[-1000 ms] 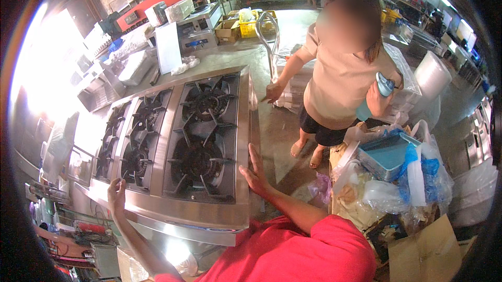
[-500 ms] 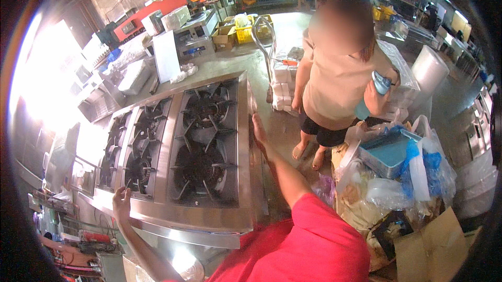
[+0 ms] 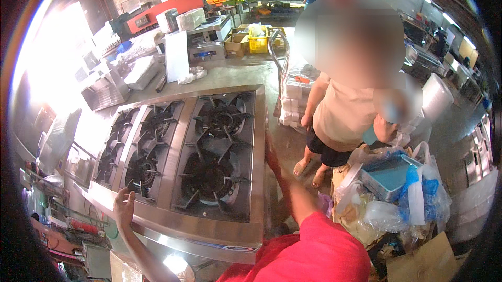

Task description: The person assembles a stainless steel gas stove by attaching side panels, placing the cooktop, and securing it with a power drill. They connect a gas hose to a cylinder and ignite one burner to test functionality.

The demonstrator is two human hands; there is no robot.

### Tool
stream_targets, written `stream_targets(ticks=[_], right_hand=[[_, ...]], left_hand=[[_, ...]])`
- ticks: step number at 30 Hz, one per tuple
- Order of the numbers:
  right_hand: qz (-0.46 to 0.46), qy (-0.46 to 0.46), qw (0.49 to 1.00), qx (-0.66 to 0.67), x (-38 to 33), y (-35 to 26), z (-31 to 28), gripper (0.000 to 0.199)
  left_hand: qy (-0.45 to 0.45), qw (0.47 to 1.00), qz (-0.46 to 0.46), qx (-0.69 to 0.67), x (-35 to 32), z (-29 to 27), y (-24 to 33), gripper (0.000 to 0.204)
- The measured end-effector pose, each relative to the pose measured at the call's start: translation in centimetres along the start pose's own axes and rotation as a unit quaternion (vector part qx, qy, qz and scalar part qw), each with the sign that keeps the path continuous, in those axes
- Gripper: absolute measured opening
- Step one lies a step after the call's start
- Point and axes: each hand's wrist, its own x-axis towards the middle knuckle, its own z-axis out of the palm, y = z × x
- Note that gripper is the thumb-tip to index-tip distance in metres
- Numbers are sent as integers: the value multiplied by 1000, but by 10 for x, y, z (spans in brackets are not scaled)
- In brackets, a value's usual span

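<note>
A stainless-steel gas stove (image 3: pixel 172 198) with several black burners and cast grates stands in front of me. At its front edge on the left, my left hand (image 3: pixel 124 208) is raised with the fingers loosely bent and apart, holding nothing; whether it touches the steel I cannot tell. My right hand (image 3: pixel 271 152) reaches along the stove's right side, dim and blurred against that wall, its fingers not discernible. A red sleeve (image 3: pixel 319 248) covers my upper right arm.
A person in a beige top (image 3: pixel 345 112) stands beyond the stove's right side. Near right, a blue-lined metal tray (image 3: pixel 389 177) lies among plastic bags and cardboard (image 3: pixel 423 261). A trolley handle (image 3: pixel 277 47), yellow crates (image 3: pixel 259 44) and a white panel (image 3: pixel 177 62) stand farther back.
The view has shifted, so the stove sits lower and farther right. My right hand has sunk lower along the stove's side and shows less. My left hand stays near the front edge.
</note>
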Motion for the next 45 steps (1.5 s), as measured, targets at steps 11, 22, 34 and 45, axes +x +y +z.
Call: stream_targets(ticks=[11,22,34,45], right_hand=[[20,174,527,831,35,30,-31,55],[-41,-64,997,-28,64,-27,-2,61],[-33,-66,988,-137,-2,-19,-16,60],[-56,-74,982,-168,-9,-29,-8,57]], left_hand=[[-6,998,-36,-58,-5,-2,9,44],[17,998,-46,-25,-11,-7,19,47],[8,997,-74,-10,-12,-9,22,48],[7,996,-79,-41,-15,-12,28,43]])
